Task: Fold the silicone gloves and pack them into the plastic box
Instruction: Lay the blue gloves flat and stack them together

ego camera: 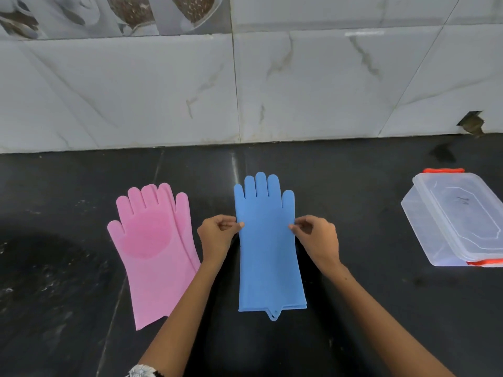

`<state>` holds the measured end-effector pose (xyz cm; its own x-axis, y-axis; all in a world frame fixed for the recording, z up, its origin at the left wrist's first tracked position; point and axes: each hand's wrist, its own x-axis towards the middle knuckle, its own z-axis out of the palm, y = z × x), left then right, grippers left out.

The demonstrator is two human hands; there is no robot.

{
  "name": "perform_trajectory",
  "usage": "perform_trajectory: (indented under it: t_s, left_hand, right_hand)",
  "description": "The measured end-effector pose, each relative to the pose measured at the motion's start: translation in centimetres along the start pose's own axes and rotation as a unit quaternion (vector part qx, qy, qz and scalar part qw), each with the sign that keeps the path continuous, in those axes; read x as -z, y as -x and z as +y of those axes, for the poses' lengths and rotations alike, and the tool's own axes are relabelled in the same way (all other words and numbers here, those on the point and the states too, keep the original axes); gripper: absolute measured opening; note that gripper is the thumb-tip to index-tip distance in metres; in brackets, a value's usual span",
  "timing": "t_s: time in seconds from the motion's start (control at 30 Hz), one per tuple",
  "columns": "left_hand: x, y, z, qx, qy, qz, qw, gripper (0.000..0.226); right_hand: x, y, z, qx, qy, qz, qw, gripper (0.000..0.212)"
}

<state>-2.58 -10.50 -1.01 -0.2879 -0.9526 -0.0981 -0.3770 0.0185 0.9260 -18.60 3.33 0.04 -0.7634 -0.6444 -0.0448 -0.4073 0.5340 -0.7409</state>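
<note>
The left hand point(216, 235) pinches the left edge of the flat blue silicone glove point(268, 254) just below its outer finger, thumb and fingers curled onto the rim; the right hand point(317, 238) pinches the opposite edge at about the same height, just under the glove's thumb. The glove lies straight on the black stone countertop point(367, 308), fingers pointing to the wall, cuff nearest the person (a second layer shows at the cuff, so this may be a stacked pair; hard to say).

The step in hand looks like the first fold. To do it well, both pinches should lift evenly and carry the finger end towards the cuff so the side edges stay aligned; silicone is springy and likely to reopen, so the crease wants a firm press before letting go.

Beside it on the left, apart from it, the pink silicone glove with a bristled round palm patch point(152, 248) lies flat and unfolded. Well off to the right sits the clear plastic box with orange clips point(424, 232), its lid on, which must come off before packing.
</note>
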Motion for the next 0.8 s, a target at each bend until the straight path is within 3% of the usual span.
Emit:
perform_trajectory:
  t_s: [0.23, 0.47, 0.57, 0.8]
  left_hand:
    - [2.4, 6.0, -1.5, 0.01, -0.042, -0.092, 0.995, 0.015]
    - [2.2, 8.2, -1.9, -0.014, -0.106, -0.08, 0.991, 0.008]
    - [2.6, 7.7, -2.0, 0.015, -0.066, -0.091, 0.994, 0.01]
    - [2.9, 8.3, -2.6, -0.003, -0.064, -0.094, 0.993, 0.011]
  right_hand:
    - [1.4, 6.2, 2.0, -0.02, 0.0, -0.066, 0.998, 0.012]
    - [1.4, 8.8, 2.2, -0.043, -0.06, -0.067, 0.995, 0.013]
    - [1.4, 8.8, 2.0, -0.078, -0.129, -0.069, 0.986, 0.017]
    - [0.8, 9.9, 2.3, -0.051, -0.031, -0.066, 0.996, 0.017]
